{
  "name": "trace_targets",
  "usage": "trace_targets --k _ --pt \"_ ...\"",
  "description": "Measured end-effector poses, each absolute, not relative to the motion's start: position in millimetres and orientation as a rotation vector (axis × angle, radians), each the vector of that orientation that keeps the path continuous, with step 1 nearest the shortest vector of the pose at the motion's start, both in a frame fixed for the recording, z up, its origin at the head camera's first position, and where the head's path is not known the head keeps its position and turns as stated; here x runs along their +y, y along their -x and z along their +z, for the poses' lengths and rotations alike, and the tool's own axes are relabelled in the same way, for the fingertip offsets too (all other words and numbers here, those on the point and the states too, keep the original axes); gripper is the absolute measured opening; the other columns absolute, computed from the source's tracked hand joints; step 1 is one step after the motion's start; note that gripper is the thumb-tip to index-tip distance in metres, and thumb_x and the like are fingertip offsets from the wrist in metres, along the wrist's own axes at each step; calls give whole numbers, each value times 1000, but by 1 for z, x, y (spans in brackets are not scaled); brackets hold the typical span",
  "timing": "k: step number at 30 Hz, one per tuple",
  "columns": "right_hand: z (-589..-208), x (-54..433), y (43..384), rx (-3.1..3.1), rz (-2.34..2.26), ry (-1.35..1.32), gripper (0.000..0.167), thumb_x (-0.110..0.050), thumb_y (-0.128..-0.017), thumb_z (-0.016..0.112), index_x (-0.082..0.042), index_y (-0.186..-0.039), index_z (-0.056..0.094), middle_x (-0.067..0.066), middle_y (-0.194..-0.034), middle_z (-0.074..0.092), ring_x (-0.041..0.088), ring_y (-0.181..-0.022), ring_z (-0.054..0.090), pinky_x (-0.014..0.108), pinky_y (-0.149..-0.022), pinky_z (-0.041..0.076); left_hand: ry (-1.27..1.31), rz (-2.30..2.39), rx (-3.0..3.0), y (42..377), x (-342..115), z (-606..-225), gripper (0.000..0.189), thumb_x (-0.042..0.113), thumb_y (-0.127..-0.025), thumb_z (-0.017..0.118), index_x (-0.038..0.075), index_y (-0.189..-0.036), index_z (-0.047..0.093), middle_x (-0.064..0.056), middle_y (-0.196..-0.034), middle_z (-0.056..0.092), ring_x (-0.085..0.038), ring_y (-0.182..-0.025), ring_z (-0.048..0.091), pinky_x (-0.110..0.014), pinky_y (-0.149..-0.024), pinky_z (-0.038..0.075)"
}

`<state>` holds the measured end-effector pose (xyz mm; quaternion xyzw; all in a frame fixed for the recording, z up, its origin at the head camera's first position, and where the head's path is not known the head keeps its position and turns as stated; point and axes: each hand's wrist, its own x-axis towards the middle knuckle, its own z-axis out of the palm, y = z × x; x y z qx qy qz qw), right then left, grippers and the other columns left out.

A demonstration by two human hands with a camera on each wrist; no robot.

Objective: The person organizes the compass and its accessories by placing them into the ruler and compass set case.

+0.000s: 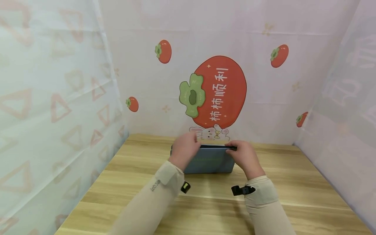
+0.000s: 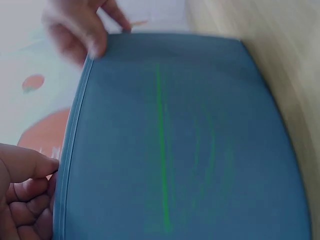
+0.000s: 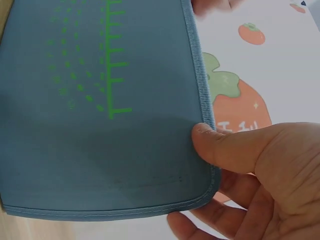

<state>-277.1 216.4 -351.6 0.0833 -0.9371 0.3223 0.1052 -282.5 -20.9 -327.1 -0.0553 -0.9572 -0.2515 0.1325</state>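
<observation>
A blue-grey fabric case [image 1: 210, 161] with stitched edges stands upright on the table, a dark gap along its top. Green marks like a ruler scale show on its front in the right wrist view. My right hand [image 1: 245, 158] grips the top right corner, the thumb [image 3: 217, 142] on the front and the fingers behind. My left hand [image 1: 185, 148] is at the top edge, left of the middle. In the left wrist view its thumb and index finger [image 2: 30, 192] pinch together at that edge. Whatever lies between those fingertips is hidden, as is the case's inside.
The wood-grain table [image 1: 141, 182] is enclosed by white cloth walls at the left, back and right. The back cloth [image 1: 258, 85] carries printed persimmons and stands close behind the case. Straps with small black buckles [image 1: 242, 190] circle both wrists.
</observation>
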Motion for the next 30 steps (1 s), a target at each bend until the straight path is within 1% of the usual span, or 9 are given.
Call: trace_targets --k 4,8,12,16,19,22,25,28,30 --pt "-353 214 279 -2760 961 -233 27 -12 -102 71 -9 -128 77 16 -135 73 40 -132 64 57 -102 57 103 -803 -2752 280 -56 -330 23 20 -96 70 17 -76 59 1 -71 58 -20 -68 55 -33 -61 42" --pt "-355 214 280 -2751 986 -220 27 -11 -101 72 -10 -127 78 16 -134 74 39 -130 65 56 -102 58 90 -954 -2716 275 -85 -337 24 24 -98 69 16 -78 58 -3 -73 59 -23 -67 56 -35 -61 43" --pt "-357 213 279 -2749 1015 -232 27 -11 -101 72 -9 -128 78 16 -134 74 38 -130 66 56 -102 58 39 -1076 -2674 274 -114 -350 25 27 -99 68 15 -79 57 -3 -75 61 -21 -66 58 -34 -61 44" --pt "-358 214 281 -2733 997 -233 28 -12 -102 71 -9 -129 77 17 -135 73 39 -130 65 56 -103 57 30 -1326 -2620 283 -136 -371 24 18 -99 66 10 -79 56 -7 -80 68 -19 -75 71 -33 -67 58" --pt "-358 215 282 -2717 980 -238 27 -13 -102 71 -10 -129 77 16 -134 74 38 -130 66 56 -102 57 36 -1474 -2650 292 -145 -393 24 11 -99 65 7 -78 55 -11 -85 71 -22 -82 77 -36 -73 64" --pt "-358 216 283 -2718 983 -236 28 -13 -102 72 -10 -129 77 15 -134 74 38 -130 66 56 -102 58 33 -1395 -2805 298 -149 -418 24 9 -98 66 7 -77 54 -9 -84 70 -21 -80 74 -34 -69 60" --pt "-359 216 283 -2732 993 -224 28 -13 -102 72 -11 -129 77 15 -135 74 38 -131 65 56 -103 58 45 -1213 -3008 302 -149 -438 23 10 -99 66 8 -80 55 -7 -77 68 -19 -70 67 -30 -61 52" --pt "-358 219 282 -2737 993 -218 28 -13 -102 72 -11 -129 77 15 -135 73 38 -132 65 56 -103 57 81 -1036 -3140 306 -146 -446 22 11 -98 66 9 -78 58 -6 -69 67 -18 -60 61 -29 -57 48" --pt "-358 221 282 -2732 991 -218 28 -12 -102 72 -11 -129 77 15 -135 74 38 -131 65 56 -103 57 109 -913 -3183 310 -142 -443 21 13 -96 66 10 -76 61 -6 -65 68 -18 -56 60 -29 -59 49"
